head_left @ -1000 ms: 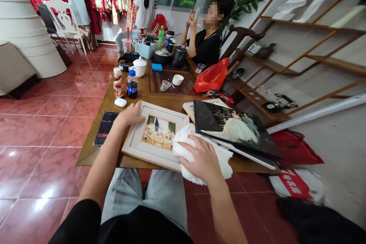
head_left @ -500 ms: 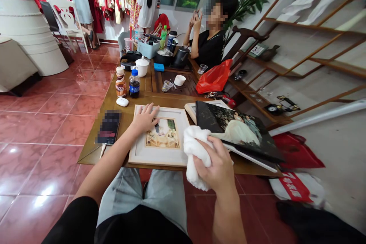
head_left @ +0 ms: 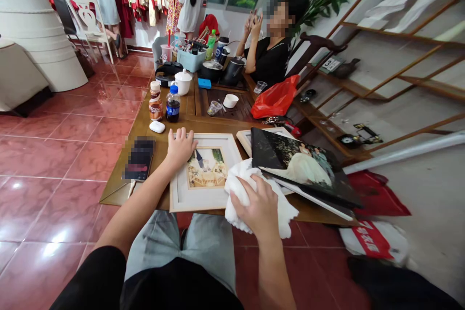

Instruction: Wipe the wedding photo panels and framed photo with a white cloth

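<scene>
A picture frame (head_left: 232, 147) with a light wood edge and a white mat lies at the table's near side, a small photo in its middle. My left hand (head_left: 180, 147) rests on its upper left corner, fingers spread over the border. A white cloth (head_left: 286, 213) is gripped under my right hand (head_left: 258, 198), at the frame's lower right corner. The cloth hangs partly past the table edge and covers that corner. Just right of it, a large dark photo album (head_left: 308, 164) lies slanted over another pale frame (head_left: 244, 139).
A phone (head_left: 141, 160), a white earbud case (head_left: 157, 127) and two bottles (head_left: 173, 105) stand left on the wooden table (head_left: 116, 186). Farther back are a lidded white cup (head_left: 183, 83) and a red plastic bag (head_left: 276, 99). A person (head_left: 271, 58) sits across, hands raised.
My right hand has lowered and shifted left with the cloth, which was bunched and is now spread out at the frame's corner. My left hand has slid slightly toward the frame's left edge.
</scene>
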`<state>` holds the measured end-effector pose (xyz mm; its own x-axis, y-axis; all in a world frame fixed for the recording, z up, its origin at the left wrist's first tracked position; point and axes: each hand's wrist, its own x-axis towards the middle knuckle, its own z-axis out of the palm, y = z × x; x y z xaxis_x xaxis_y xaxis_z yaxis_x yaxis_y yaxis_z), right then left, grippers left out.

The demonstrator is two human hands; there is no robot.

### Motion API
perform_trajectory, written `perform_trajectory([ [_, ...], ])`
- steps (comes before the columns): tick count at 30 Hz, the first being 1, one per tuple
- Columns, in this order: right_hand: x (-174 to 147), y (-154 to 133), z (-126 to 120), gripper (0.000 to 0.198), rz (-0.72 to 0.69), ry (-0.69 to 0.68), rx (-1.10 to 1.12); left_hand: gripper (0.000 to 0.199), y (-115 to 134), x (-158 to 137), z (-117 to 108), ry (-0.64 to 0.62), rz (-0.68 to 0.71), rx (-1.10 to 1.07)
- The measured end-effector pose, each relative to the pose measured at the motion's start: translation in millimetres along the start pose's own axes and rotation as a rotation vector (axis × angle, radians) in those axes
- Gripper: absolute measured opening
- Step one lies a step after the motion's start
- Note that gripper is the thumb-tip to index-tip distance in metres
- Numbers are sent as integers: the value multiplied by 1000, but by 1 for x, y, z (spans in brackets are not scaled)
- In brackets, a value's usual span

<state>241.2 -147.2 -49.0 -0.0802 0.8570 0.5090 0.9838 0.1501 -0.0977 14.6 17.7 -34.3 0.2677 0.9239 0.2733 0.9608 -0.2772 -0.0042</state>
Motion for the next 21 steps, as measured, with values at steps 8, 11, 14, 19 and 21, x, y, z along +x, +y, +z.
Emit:
perform_trajectory([
  [8,5,-69,-3,38,-172,-143,178,44,1,-1,-1,35,-4,4],
  [11,6,-98,-1,42,-220,-169,249,42,1,0,0,50,-3,-4],
  [14,6,-110,0,46,-242,-156,281,40,1,0,1,51,-3,-21],
  [19,0,-91,0,47,-207,-117,283,40,1,0,0,41,4,-10],
  [21,-3,-72,0,44,-158,-85,234,39,0,0,1,45,5,-4],
])
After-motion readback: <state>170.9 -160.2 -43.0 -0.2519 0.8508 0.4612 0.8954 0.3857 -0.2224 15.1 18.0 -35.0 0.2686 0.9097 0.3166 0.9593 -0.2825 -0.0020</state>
